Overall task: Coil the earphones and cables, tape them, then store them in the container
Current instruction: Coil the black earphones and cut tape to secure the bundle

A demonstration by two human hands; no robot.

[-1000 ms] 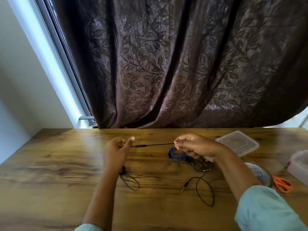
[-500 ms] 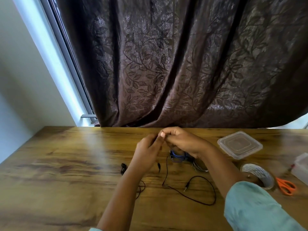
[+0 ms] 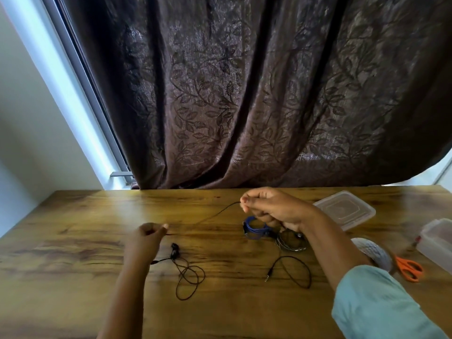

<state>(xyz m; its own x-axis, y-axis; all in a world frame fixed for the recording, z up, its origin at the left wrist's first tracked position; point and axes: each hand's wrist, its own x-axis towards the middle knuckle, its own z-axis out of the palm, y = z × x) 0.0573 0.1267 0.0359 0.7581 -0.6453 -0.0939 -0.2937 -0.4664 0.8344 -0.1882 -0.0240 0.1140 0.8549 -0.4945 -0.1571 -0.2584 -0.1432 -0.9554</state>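
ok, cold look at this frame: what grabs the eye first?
The big dark leaf-patterned curtain fills the upper half behind the wooden table. At mid-table, the left hand and right hand pinch a thin black earphone cable stretched between them, its earbuds and plug lying loose on the wood. At the right edge, bright orange scissors stand out beside a tape roll.

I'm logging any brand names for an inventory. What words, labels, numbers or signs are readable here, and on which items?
None can be read.
Clear lid: embossed lines only, no legible text.
Tape roll: faint pattern, too blurred to read.
Scissors: no marking visible.
Black earphones and blue cable: no label visible.
Clear container: no label visible.
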